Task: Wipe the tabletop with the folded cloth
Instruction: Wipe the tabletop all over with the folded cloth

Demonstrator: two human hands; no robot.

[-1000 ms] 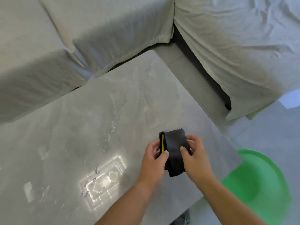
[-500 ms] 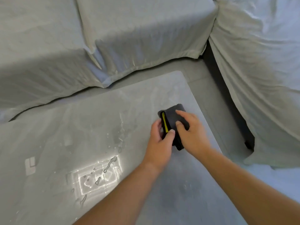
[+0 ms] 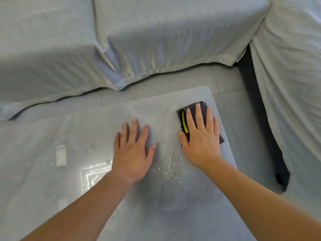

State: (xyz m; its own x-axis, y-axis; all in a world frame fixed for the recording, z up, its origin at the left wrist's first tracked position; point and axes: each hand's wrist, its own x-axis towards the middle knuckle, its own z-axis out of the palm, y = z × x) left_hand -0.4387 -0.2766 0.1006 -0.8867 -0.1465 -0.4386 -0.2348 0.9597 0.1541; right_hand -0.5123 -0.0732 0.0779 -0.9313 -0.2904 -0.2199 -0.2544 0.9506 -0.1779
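The right hand [image 3: 202, 138] lies flat on top of the folded cloth [image 3: 184, 117]. Its fingers are spread out and straight, so its grip is wide open; it presses down on the cloth and does not pinch it. The cloth is dark grey with a bright yellow strip [image 3: 184, 121] along its left side. It sits on the worktop [image 3: 182, 206] near the far right corner, close to the right edge. Part of the cloth peeks out past the fingertips and a bit sticks out under the little finger side.

The left hand [image 3: 132, 152] lies flat on the bare worktop, just to the left of the right hand. Its fingers are spread too, its grip is open, and it holds nothing. The two hands do not touch each other.

The worktop is pale grey and shiny. Little water drops [image 3: 171, 168] sit on it between the two hands and nearer to the person. More drops and a bright patch of light show on the left part.

Behind the worktop there is a sofa covered with a pale sheet [image 3: 156, 40]. More of the same kind of sheet hangs on the right side. The floor [image 3: 225, 80] between them has grey tiles.
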